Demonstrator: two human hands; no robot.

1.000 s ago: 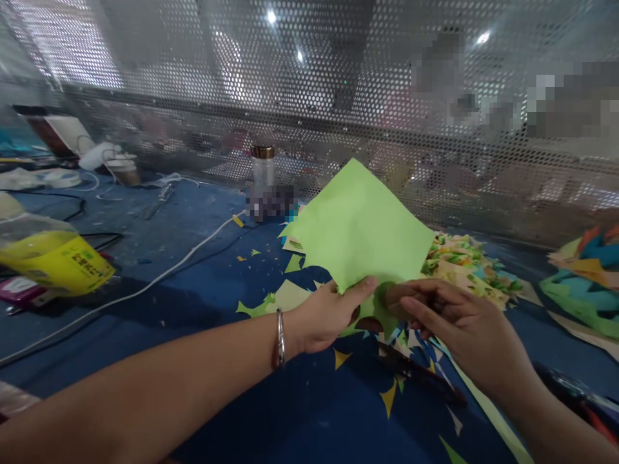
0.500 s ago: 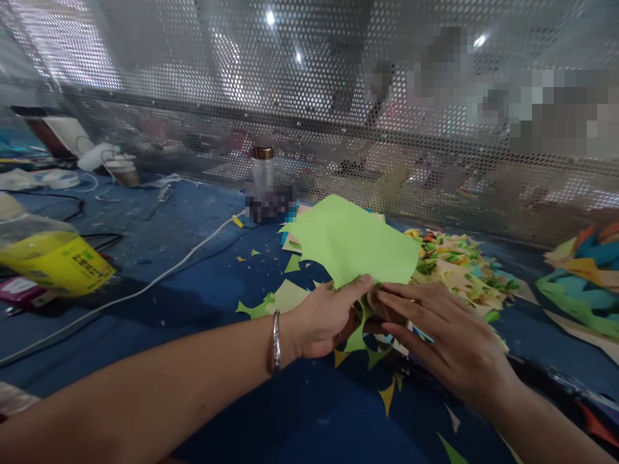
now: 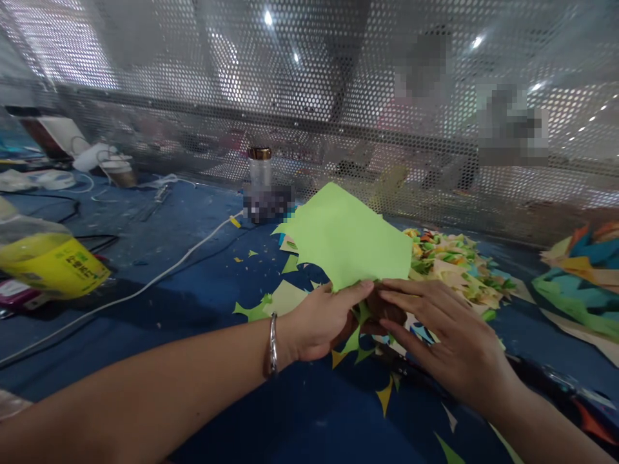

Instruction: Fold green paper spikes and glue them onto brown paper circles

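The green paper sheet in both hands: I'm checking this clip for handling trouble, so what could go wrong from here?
1. The green paper sheet is pinched only at its lower edge by the left hand and right hand, so it may crease or tear there.
2. Loose paper scraps lie under and beside it; a sweep could scatter them.
3. A dark tool, perhaps scissors, lies by the right forearm and might be knocked.

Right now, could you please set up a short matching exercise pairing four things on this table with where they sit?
Things:
1. green paper sheet
2. yellow-labelled bottle
3. gold-capped jar
4. white cable

Places:
A. far left edge
B. by the mesh wall
C. between left hand and right hand
D. trailing across the blue table

Pairs: 1-C, 2-A, 3-B, 4-D
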